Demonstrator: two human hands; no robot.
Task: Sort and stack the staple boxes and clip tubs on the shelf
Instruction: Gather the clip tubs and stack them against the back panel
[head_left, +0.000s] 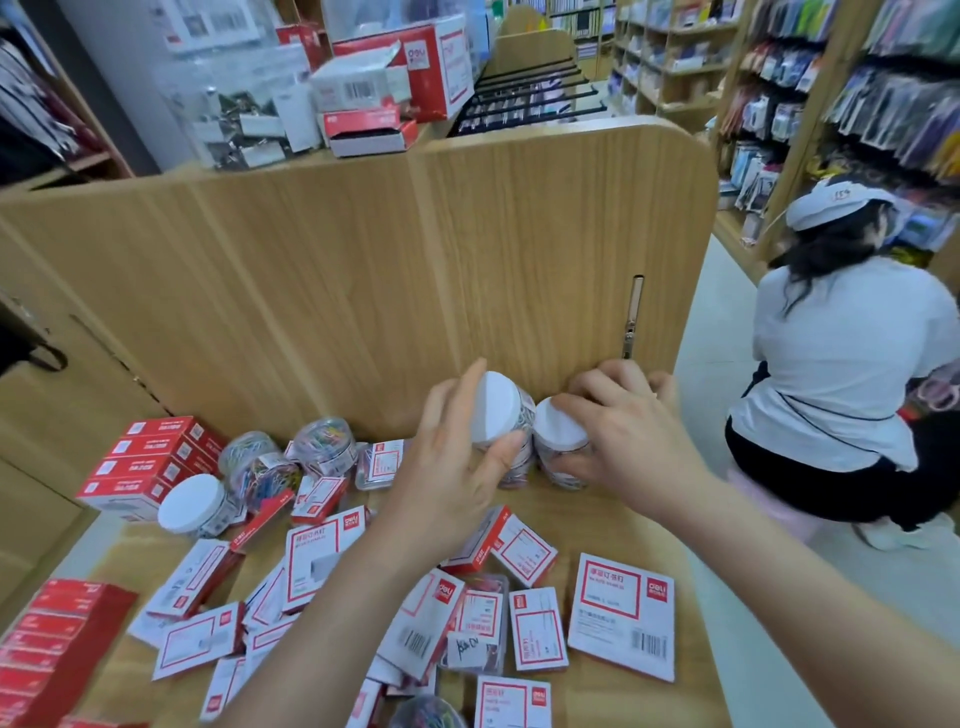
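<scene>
Fingers (464, 387) of the left hand (457, 462) are wrapped round a white-lidded clip tub (496, 408), thumb at the front, and it's held tilted near the wooden back panel (415, 260). A second tub (558, 428) right beside it is gripped by the right hand (618, 431). Staple boxes (621, 621) are scattered nearer on the shelf (597, 525).

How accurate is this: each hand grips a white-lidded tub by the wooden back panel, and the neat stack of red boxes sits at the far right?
One error: the head view shows the stack of red boxes at the far left, not right. The rest holds.
</scene>
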